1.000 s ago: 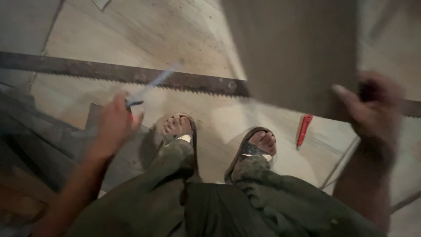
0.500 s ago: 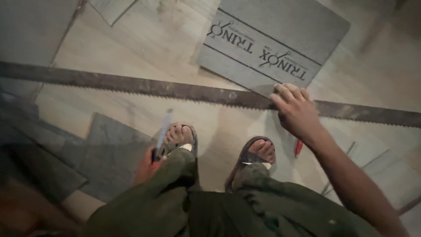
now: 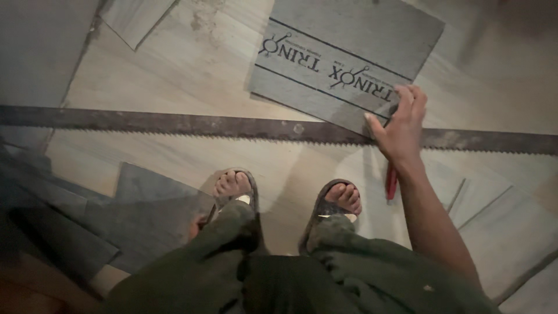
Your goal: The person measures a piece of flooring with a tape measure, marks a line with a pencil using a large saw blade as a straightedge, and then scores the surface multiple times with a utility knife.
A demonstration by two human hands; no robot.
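Right hand (image 3: 401, 125): grip is a flat, spread palm, fingers extended, pressing the near right corner of the grey plank (image 3: 343, 58). Nothing is enclosed in it; fingertips lie on the plank face, heel of the hand over the metal straightedge (image 3: 174, 124).

The plank: rectangular grey piece, matte, back side up, dark printed lettering and two thin dark lines running along its length. It lies flat on the floor, skewed, stretching away up and left from the grip. Its near edge meets the straightedge right under the hand.

The straightedge: long, dark, rust-stained bar with a serrated near edge, running left and right of the grip across the whole view.

Just below the wrist, on the floor: a red pencil-like tool (image 3: 391, 183), partly hidden by the forearm.

Left hand (image 3: 197, 224): well left of and below the right grip, mostly hidden behind the left knee. It seems curled around something thin and dark; cannot tell what, or how tightly.

Between the hands: two feet in dark sandals (image 3: 337, 203), olive trousers.

Farther left: a stack of dark grey plank offcuts (image 3: 139, 203). Underneath everything, light wood-look flooring (image 3: 174, 64).
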